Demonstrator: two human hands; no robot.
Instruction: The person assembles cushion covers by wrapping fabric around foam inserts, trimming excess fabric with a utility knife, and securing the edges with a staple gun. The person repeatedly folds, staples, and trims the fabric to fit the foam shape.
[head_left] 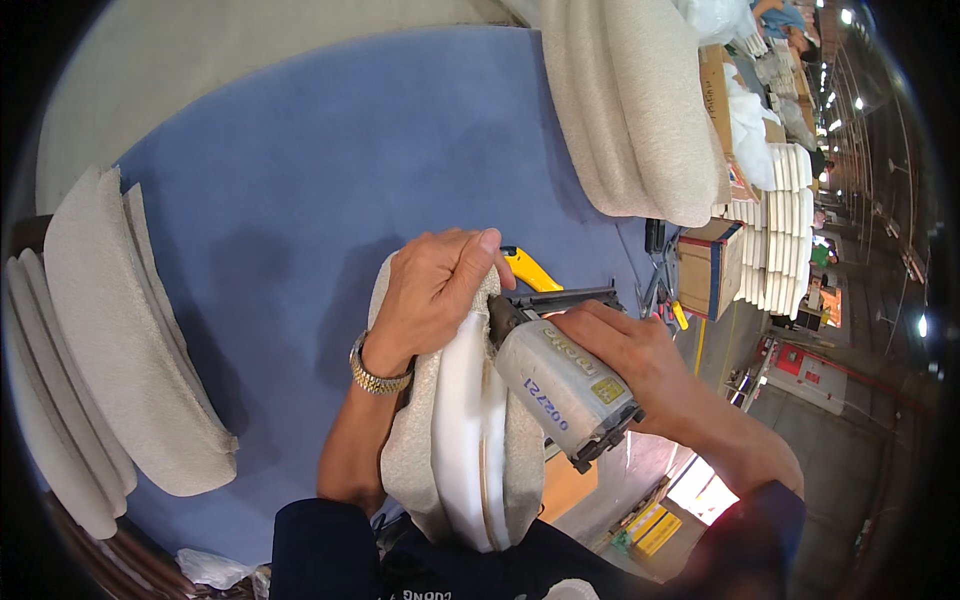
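1. Our left hand (432, 295) is closed over the top edge of the padded panel (470, 440), fingers curled round the beige fabric w/ thumb pressing down by the gun's nose.
2. Our right hand (625, 350) is wrapped round the grey staple gun (562, 385); we can't tell if a finger is on the trigger. Gun's nose sits against the panel edge just beside the left thumb.
3. Panel stands on edge btwn our forearms, against our body, white foam core showing in the fabric fold.
4. To do this well, we'd judge: pull fabric taut, no wrinkles, keep nose square & flush to the edge, thumb out of the firing line.
5. Further out: blue worktable (300, 180), stack of covered panels (110, 340) at left, another stack (640, 110) top right, white pieces (785, 230) beyond.
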